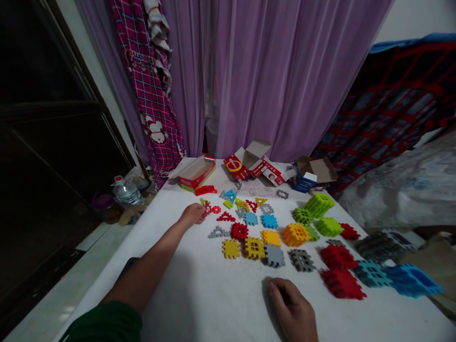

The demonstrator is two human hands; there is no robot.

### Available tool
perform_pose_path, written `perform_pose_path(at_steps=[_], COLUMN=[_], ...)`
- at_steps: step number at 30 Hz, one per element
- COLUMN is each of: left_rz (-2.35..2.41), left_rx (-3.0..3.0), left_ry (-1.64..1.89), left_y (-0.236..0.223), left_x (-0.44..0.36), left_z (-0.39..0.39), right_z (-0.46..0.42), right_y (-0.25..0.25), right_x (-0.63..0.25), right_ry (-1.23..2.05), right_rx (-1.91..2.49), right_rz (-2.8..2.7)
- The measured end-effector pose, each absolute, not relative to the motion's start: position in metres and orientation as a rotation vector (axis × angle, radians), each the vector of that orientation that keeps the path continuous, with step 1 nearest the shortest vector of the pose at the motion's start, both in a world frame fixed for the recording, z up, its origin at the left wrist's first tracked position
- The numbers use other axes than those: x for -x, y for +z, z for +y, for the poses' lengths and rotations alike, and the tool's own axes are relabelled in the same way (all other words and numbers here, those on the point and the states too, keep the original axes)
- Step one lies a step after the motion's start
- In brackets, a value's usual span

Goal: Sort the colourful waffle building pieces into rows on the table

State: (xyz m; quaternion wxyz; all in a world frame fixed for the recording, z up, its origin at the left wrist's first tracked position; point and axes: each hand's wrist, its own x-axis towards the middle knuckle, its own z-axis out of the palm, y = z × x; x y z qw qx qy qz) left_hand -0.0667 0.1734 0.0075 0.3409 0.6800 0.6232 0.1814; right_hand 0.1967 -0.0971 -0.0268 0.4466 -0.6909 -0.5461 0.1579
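Observation:
My left hand (193,214) reaches to the far left of the table, its fingers closed on a red building piece (207,209) that looks triangular. Just right of it lie a small red wheel-like piece (216,209) and a red triangle piece (226,217). A grey triangle piece (218,232) is nearer to me. My right hand (295,308) rests on the white table at the front, loosely curled, with nothing visible in it. Beyond that hand are a grey square piece (274,255), a dark grey window piece (301,260) and yellow squares (231,249).
Stacks of green (319,205), red (342,284) and blue pieces (412,280) stand at the right. Opened cardboard boxes (198,174) line the back edge, before purple curtains (263,80). A water bottle (126,191) is on the floor at left.

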Motion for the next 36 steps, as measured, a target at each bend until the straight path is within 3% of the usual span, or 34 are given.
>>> perform_pose_path(at_steps=[7,12,17,22,29,36], left_rz=[1.808,1.216,1.017,0.955,1.341,1.414], left_rx=[-2.077,-2.744,-2.974,-2.98,-2.802,-2.793], left_ry=[0.259,0.085,-0.098,-0.034,0.116,0.068], left_y=[0.03,0.039,0.037,0.043,0.061,0.052], left_x=[0.097,0.088,0.081,0.08,0.033,-0.005], left_z=[0.161,0.163,0.176,0.181,0.157,0.145], right_z=[-0.098,-0.098,-0.099,-0.099,-0.1,-0.1], right_y=[-0.024,-0.023,-0.023,-0.027,-0.03,-0.03], right_x=[-0.196,-0.196,-0.195,-0.199,-0.196,-0.191], right_ry=[0.378,0.376,0.365,0.378,0.422,0.437], right_rx=[1.708,1.729,1.733,1.733,1.727,1.71], right_rz=[-1.365,-1.36,-1.365,-1.377,-1.333,-1.291])
